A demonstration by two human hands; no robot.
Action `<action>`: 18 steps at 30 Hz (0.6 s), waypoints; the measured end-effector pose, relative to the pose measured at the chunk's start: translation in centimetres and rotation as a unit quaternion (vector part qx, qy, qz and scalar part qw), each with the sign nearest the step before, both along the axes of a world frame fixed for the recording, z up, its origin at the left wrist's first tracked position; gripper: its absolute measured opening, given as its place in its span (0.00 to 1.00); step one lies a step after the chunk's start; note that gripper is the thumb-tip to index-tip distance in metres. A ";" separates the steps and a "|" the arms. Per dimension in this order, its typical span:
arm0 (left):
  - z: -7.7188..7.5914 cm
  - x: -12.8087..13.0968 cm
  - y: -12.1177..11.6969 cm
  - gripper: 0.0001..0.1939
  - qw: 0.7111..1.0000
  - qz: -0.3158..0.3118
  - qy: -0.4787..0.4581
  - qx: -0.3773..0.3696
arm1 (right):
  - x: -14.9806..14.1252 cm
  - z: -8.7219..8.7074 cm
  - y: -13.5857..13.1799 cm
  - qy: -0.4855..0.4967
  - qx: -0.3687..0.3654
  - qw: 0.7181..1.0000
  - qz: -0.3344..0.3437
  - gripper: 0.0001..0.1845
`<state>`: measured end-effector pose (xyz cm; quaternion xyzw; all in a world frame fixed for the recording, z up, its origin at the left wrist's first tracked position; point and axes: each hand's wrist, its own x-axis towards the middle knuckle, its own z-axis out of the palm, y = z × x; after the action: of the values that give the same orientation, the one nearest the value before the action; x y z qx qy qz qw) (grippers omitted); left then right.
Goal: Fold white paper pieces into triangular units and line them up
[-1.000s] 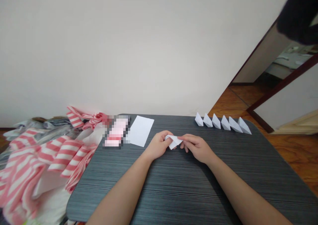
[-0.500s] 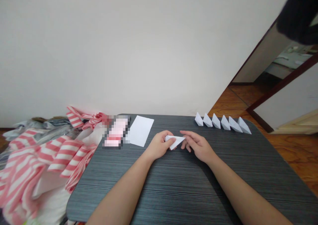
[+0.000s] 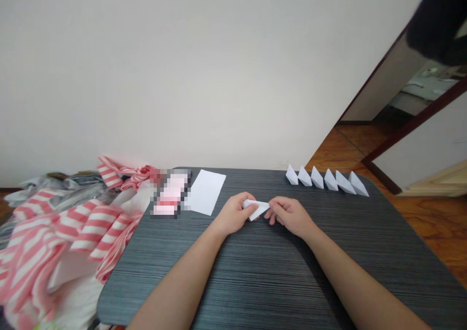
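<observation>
White folded paper [image 3: 260, 206] sits mid-view over the dark table [image 3: 255, 281] (lifted or resting, can't tell). Left hand [image 3: 233, 215] pinches it, thumb on top, fingers behind; right hand [image 3: 291, 217] has its fingertips curled together at the paper's right-hand point, seemingly nipping it. Should handle as near weightless, stiffer along the creases, floppy at any single-layer edge, a bit slick, easy to crumple or tear. Best hold is probably a light pinch on the thicker folded middle, fingertips only at the corners. Six folded paper shapes [image 3: 317, 178] stand in a row at far right; flat white paper [image 3: 207, 192] lies beyond the left hand, next to a pixelated object [image 3: 170, 194]; striped fabric [image 3: 98, 220] is heaped at left.
</observation>
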<state>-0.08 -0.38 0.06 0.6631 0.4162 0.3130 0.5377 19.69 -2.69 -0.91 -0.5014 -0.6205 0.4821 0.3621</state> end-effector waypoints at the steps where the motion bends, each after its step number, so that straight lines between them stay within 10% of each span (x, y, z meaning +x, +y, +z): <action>1: 0.0 0.0 0.0 0.11 1.000 0.000 0.000 0.001 | 0.0 0.0 0.0 -0.002 0.000 1.000 0.000 0.17; 18: 0.2 0.0 0.0 0.10 0.999 0.001 0.024 0.028 | 0.0 -0.5 0.0 0.015 -0.006 1.000 0.004 0.17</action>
<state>-0.04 -0.42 0.25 0.6846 0.4208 0.3096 0.5084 19.69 -2.72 -1.45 -0.4938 -0.6140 0.4948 0.3663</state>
